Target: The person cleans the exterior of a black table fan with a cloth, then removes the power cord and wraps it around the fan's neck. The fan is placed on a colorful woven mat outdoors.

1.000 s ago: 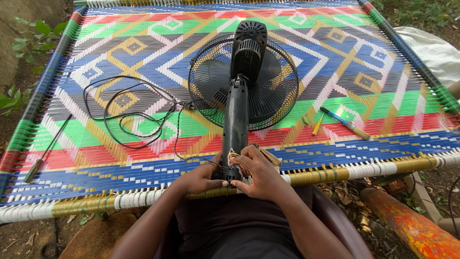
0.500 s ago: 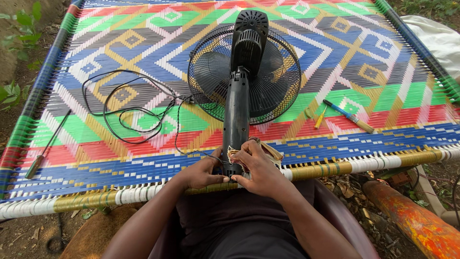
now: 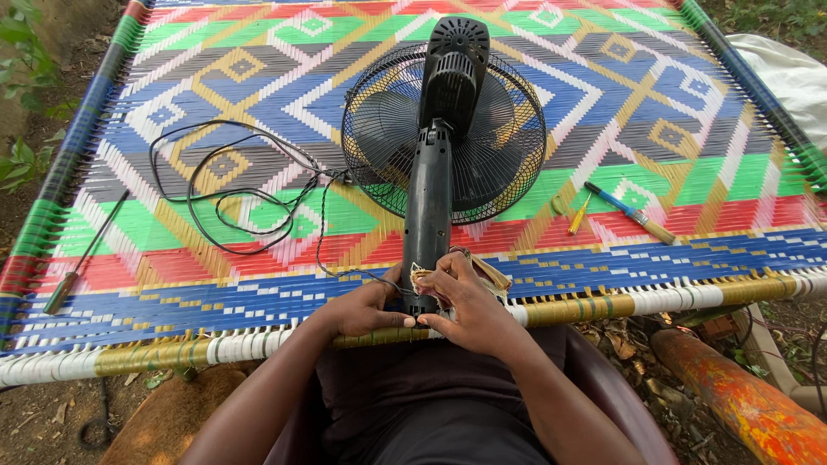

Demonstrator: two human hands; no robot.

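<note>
A black pedestal fan (image 3: 444, 129) lies face down on a bright woven cot (image 3: 258, 77), its grille away from me and its grey stem (image 3: 428, 224) pointing toward me. My left hand (image 3: 366, 308) grips the near end of the stem from the left. My right hand (image 3: 465, 306) closes over the stem's end from the right, fingers pinching small tan wires or parts there. The fan's black cord (image 3: 233, 185) loops across the cot to the left.
A blue-handled screwdriver (image 3: 629, 211) and a small yellow tool (image 3: 577, 215) lie right of the fan. A long thin rod with a wooden handle (image 3: 82, 256) rests at the cot's left. An orange pipe (image 3: 732, 387) runs along the ground at the lower right.
The view has drawn closer to the fan. Both hands stay at the stem's end, with only small finger shifts.
</note>
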